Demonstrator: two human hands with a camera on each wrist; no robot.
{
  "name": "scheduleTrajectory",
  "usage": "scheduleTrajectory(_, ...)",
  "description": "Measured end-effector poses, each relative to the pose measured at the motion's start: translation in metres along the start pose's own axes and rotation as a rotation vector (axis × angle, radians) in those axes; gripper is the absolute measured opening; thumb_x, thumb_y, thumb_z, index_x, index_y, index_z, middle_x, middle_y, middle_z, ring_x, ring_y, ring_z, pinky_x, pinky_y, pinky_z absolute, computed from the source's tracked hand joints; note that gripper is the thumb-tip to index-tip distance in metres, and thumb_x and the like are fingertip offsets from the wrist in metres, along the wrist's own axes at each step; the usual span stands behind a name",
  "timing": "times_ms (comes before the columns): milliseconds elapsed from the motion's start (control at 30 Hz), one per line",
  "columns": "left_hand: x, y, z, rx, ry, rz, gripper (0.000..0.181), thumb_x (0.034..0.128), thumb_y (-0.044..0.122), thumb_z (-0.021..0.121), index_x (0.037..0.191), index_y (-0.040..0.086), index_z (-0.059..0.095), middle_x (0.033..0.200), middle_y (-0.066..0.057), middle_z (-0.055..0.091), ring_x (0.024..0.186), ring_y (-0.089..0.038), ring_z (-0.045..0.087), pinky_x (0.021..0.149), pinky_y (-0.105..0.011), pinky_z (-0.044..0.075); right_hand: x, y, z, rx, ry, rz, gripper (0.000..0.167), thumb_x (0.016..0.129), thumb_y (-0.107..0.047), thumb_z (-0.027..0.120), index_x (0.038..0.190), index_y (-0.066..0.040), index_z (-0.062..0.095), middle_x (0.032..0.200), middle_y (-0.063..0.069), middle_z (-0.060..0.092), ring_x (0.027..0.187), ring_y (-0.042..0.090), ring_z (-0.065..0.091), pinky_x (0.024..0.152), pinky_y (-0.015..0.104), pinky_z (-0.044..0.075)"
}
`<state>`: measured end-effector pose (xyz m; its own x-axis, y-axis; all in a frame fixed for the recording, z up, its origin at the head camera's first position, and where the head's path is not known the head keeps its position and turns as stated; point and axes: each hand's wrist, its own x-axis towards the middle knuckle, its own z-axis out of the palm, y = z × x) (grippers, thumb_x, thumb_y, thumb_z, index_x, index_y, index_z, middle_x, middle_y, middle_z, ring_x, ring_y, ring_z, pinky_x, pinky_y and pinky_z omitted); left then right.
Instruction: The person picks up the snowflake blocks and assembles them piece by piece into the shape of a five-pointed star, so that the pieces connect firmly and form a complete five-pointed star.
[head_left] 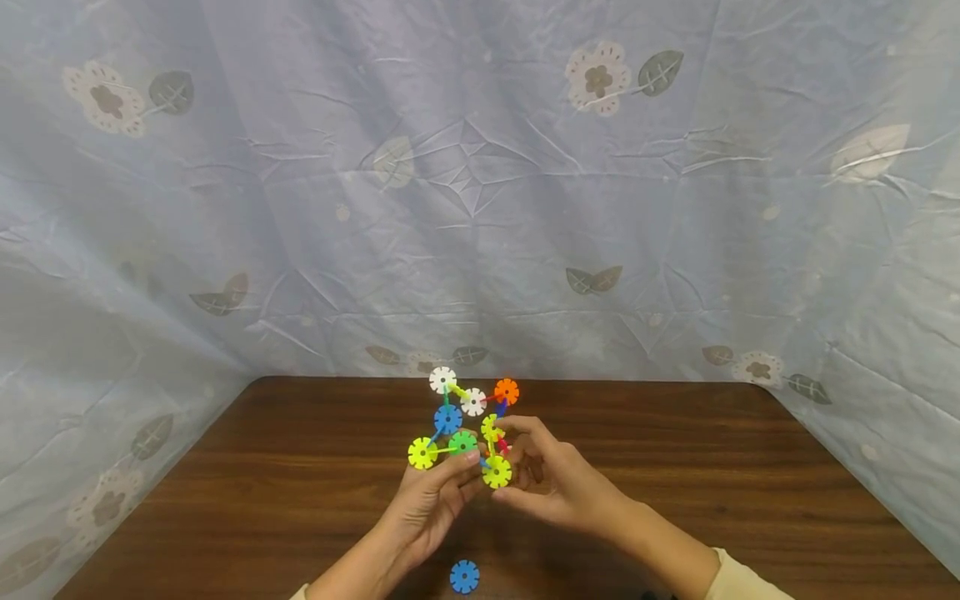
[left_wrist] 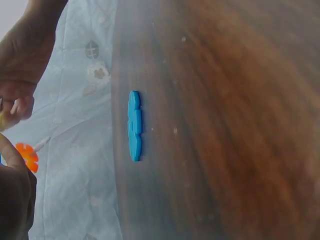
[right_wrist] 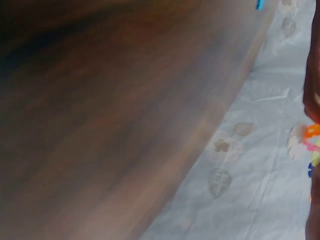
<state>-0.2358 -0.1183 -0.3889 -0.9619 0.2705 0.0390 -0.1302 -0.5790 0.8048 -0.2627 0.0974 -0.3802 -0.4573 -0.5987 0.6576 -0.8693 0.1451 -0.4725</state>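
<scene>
Both hands hold up a linked structure of notched plastic discs above the table in the head view. My left hand (head_left: pixel 427 507) grips it low down, its thumb on a green disc (head_left: pixel 462 442). A yellow disc (head_left: pixel 422 453) sticks out to the left of that thumb. My right hand (head_left: pixel 573 487) pinches the right side, index finger at an upper yellow disc (head_left: pixel 491 426) and thumb by a lower yellow disc (head_left: pixel 497 472). White discs (head_left: pixel 442 380), a blue disc (head_left: pixel 447 419) and an orange disc (head_left: pixel 507 391) form the upper part. Fingers hide some joints.
A loose blue disc (head_left: pixel 464 576) lies on the brown wooden table (head_left: pixel 300 492), nearer me than the hands. In the left wrist view that loose disc (left_wrist: pixel 134 126) appears edge-on. A pale floral cloth (head_left: pixel 480 250) hangs behind the table and along both sides.
</scene>
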Motion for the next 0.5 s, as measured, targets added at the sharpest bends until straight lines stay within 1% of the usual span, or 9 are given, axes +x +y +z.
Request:
scheduleTrajectory(100, 0.001, 0.0, 0.0, 0.004, 0.01, -0.003, 0.02, 0.0978, -0.001, 0.063, 0.106, 0.017, 0.069, 0.102, 0.003, 0.077, 0.101, -0.013, 0.073, 0.098, -0.03, 0.061, -0.005, 0.005, -0.003, -0.038, 0.141, 0.013, 0.055, 0.092, 0.003, 0.074, 0.139, 0.0, 0.047, 0.081, 0.0, 0.06, 0.065, 0.002, 0.049, 0.049, 0.017, 0.045)
scheduleTrajectory(200, 0.001, 0.001, -0.001, 0.006, 0.012, -0.005, 0.021, 0.098, -0.001, 0.062, 0.103, 0.017, 0.07, 0.101, 0.002, 0.077, 0.099, -0.012, 0.072, 0.094, -0.028, 0.062, -0.01, 0.01, -0.005, -0.091, 0.29, 0.092, 0.034, 0.096, 0.005, 0.067, 0.126, -0.003, 0.054, 0.079, -0.001, 0.059, 0.064, -0.002, 0.044, 0.047, 0.017, 0.041)
scheduleTrajectory(233, 0.001, 0.001, -0.001, 0.007, 0.01, -0.006, 0.021, 0.0982, -0.001, 0.062, 0.101, 0.018, 0.071, 0.101, 0.002, 0.077, 0.098, -0.012, 0.072, 0.094, -0.028, 0.062, -0.012, 0.011, -0.006, -0.108, 0.319, 0.124, 0.026, 0.097, 0.005, 0.065, 0.12, -0.006, 0.057, 0.078, -0.002, 0.059, 0.064, -0.003, 0.044, 0.048, 0.017, 0.041)
scheduleTrajectory(267, 0.001, 0.001, -0.001, 0.008, 0.009, -0.006, 0.022, 0.0984, -0.001, 0.061, 0.1, 0.019, 0.071, 0.1, 0.003, 0.077, 0.097, -0.011, 0.072, 0.093, -0.027, 0.062, -0.014, 0.011, -0.007, -0.112, 0.323, 0.154, 0.019, 0.099, 0.003, 0.064, 0.114, -0.007, 0.058, 0.078, -0.003, 0.059, 0.064, -0.004, 0.044, 0.048, 0.018, 0.042)
scheduleTrajectory(300, 0.001, 0.001, -0.002, 0.008, 0.007, -0.005, 0.022, 0.0986, -0.001, 0.061, 0.099, 0.019, 0.071, 0.1, 0.003, 0.077, 0.097, -0.011, 0.072, 0.092, -0.027, 0.062, -0.016, 0.01, -0.009, -0.119, 0.302, 0.175, 0.015, 0.1, 0.002, 0.064, 0.108, -0.009, 0.059, 0.077, -0.004, 0.059, 0.064, -0.004, 0.044, 0.048, 0.018, 0.042)
scheduleTrajectory(333, 0.001, 0.002, -0.002, 0.009, 0.005, -0.004, 0.022, 0.0987, 0.0, 0.061, 0.098, 0.019, 0.072, 0.099, 0.003, 0.077, 0.096, -0.011, 0.071, 0.092, -0.027, 0.062, -0.018, 0.009, -0.011, -0.121, 0.257, 0.185, 0.012, 0.1, -0.001, 0.065, 0.103, -0.01, 0.06, 0.076, -0.004, 0.06, 0.065, -0.005, 0.045, 0.048, 0.018, 0.043)
scheduleTrajectory(367, 0.001, 0.002, -0.002, 0.011, 0.005, -0.001, 0.022, 0.0987, 0.0, 0.061, 0.098, 0.02, 0.072, 0.099, 0.004, 0.077, 0.096, -0.01, 0.071, 0.093, -0.027, 0.061, -0.019, 0.007, -0.012, -0.115, 0.183, 0.198, 0.011, 0.1, -0.003, 0.066, 0.1, -0.012, 0.06, 0.076, -0.005, 0.061, 0.065, -0.005, 0.047, 0.049, 0.018, 0.045)
scheduleTrajectory(400, 0.001, 0.003, -0.002, 0.013, 0.005, 0.002, 0.022, 0.0988, 0.0, 0.061, 0.098, 0.02, 0.072, 0.099, 0.004, 0.077, 0.096, -0.01, 0.071, 0.093, -0.027, 0.061, -0.02, 0.005, -0.014, -0.115, 0.089, 0.199, 0.011, 0.1, -0.006, 0.068, 0.098, -0.014, 0.061, 0.076, -0.005, 0.061, 0.066, -0.005, 0.048, 0.051, 0.017, 0.046)
scheduleTrajectory(500, 0.001, 0.004, -0.003, 0.021, 0.013, 0.015, 0.021, 0.0984, 0.0, 0.061, 0.1, 0.019, 0.071, 0.098, 0.004, 0.077, 0.096, -0.011, 0.072, 0.093, -0.027, 0.061, -0.022, -0.004, -0.016, -0.1, -0.265, 0.217, 0.008, 0.1, -0.016, 0.071, 0.101, -0.014, 0.064, 0.084, -0.005, 0.067, 0.073, -0.007, 0.054, 0.059, 0.015, 0.052)
